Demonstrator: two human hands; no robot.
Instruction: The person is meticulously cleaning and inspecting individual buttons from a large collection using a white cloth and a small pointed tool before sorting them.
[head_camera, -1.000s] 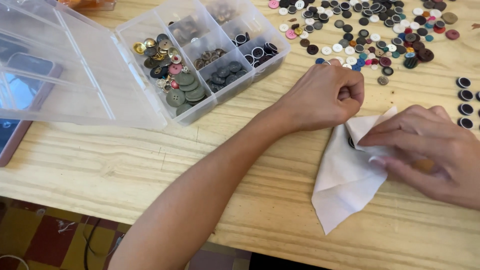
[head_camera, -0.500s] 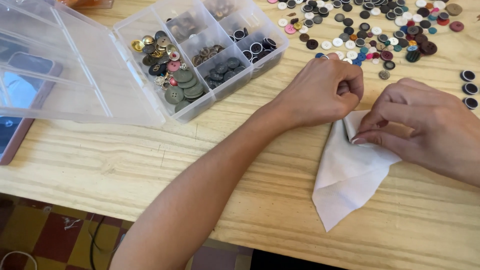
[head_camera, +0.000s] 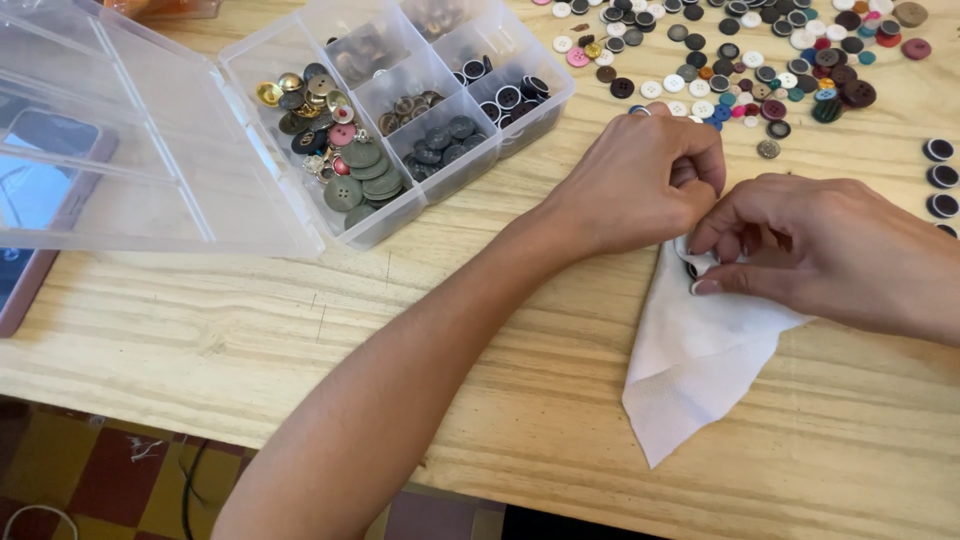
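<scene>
Both hands meet at 3 o'clock on the pale wooden surface (head_camera: 200, 330). The left hand (head_camera: 640, 180), curled shut, and the right hand (head_camera: 810, 245), fingers pinched, share the top edge of a white cloth square (head_camera: 700, 360), apparently pressing a dark button (head_camera: 692, 268) inside it. A clear plastic compartment box (head_camera: 400, 120) lies open at 11 o'clock, loose buttons (head_camera: 760, 60) at 1.

Left hand (head_camera: 630, 185): bare, no glove, no ring or watch visible | left forearm: bare along its whole visible length, no sleeve | right hand (head_camera: 830, 250): bare, short unpainted nails | right wrist: uncovered, no sleeve showing
</scene>
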